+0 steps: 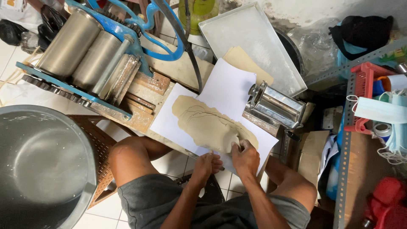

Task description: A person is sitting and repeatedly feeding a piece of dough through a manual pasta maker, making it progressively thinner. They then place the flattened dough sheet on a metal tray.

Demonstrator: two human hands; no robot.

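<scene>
While the big steel bowl (40, 165) sits far to the left of the white paper sheet (169, 123) and the blue hand-cranked roller machine (91, 55) stands up-left of it, the work is on that paper: a thin, ragged sheet of tan dough (207, 125) lies flat across it. At the paper's near edge the left hand (207, 163) is curled loosely, touching the paper's rim and holding nothing I can make out. Just to its right, the right hand (245, 157) pinches the dough's near corner, which is lifted and folded a little. That dough looks soft, limp and light, likely to stretch or tear along its cracked edges; supporting it from beneath near the thicker middle seems safer. A small chrome pasta roller (277, 106) stands off the paper's right side.
</scene>
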